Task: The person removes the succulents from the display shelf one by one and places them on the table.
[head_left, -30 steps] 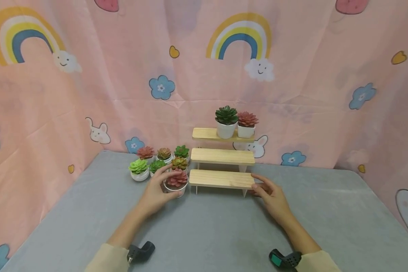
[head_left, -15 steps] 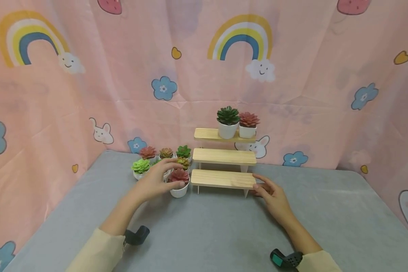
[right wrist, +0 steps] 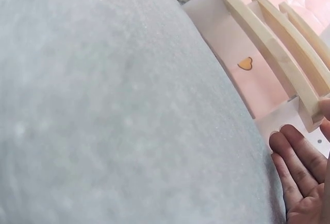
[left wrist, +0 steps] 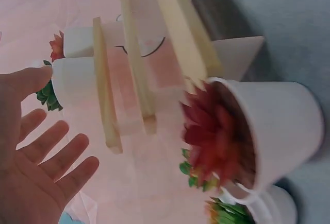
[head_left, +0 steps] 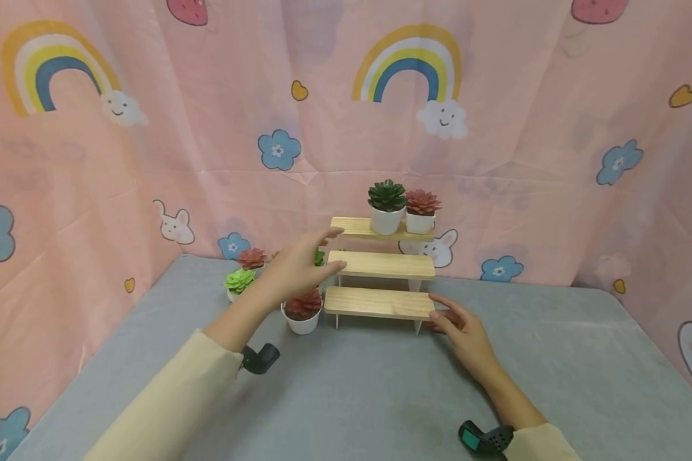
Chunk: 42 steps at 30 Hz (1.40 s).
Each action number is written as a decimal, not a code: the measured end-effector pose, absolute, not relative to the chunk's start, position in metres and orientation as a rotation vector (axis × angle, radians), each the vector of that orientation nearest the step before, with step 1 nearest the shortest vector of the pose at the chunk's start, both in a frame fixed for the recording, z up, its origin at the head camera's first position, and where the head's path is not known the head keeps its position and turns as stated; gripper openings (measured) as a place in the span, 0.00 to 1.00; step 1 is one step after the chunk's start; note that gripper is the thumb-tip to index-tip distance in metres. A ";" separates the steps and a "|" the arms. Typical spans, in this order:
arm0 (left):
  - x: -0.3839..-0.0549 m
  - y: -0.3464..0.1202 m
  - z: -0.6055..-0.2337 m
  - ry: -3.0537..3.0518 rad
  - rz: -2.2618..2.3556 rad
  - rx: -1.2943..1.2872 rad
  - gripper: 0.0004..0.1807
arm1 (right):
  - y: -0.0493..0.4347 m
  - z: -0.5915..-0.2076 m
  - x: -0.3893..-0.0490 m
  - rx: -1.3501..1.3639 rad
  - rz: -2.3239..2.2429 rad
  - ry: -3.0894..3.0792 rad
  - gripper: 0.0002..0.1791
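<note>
My left hand (head_left: pixel 300 266) is raised with its fingers spread, holding nothing, near the left ends of the upper tiers of the wooden three-tier shelf (head_left: pixel 380 302). Below it, a potted red succulent (head_left: pixel 302 317) in a white pot stands on the table; the left wrist view shows this pot (left wrist: pixel 283 126) apart from the palm. My right hand (head_left: pixel 464 336) grips the right end of the bottom board between thumb and index finger. In the right wrist view its other fingers (right wrist: pixel 296 159) lie beside the shelf's leg. A dark green succulent (head_left: pixel 386 208) and a pink-red succulent (head_left: pixel 421 211) stand on the top tier.
More potted succulents crowd left of the shelf, partly hidden by my left hand, among them a light green one (head_left: pixel 239 280) and a pink one (head_left: pixel 252 258). Grey cloth covers the table (head_left: pixel 369 390). A pink printed curtain (head_left: pixel 207 128) hangs behind.
My left hand has left the front red succulent and moved up and right toward the shelf's upper tiers. That pot stays on the table. My right hand has stayed at the shelf's end.
</note>
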<state>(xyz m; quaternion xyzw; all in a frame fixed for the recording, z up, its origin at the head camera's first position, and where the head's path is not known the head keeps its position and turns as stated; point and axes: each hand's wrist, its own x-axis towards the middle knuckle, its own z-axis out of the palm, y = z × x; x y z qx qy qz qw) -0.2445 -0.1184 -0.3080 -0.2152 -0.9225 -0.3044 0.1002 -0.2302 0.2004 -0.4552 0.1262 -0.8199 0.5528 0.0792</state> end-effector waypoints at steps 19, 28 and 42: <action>-0.299 -0.058 -0.273 -2.520 -1.329 -0.635 0.42 | 0.201 -0.455 -0.230 0.388 1.678 -2.431 0.23; -0.320 -0.044 -0.278 -2.484 -1.319 -0.650 0.43 | 0.198 -0.454 -0.231 0.385 1.699 -2.425 0.23; -0.335 -0.026 -0.294 -2.396 -1.394 -0.660 0.36 | 0.202 -0.453 -0.229 0.380 1.715 -2.414 0.23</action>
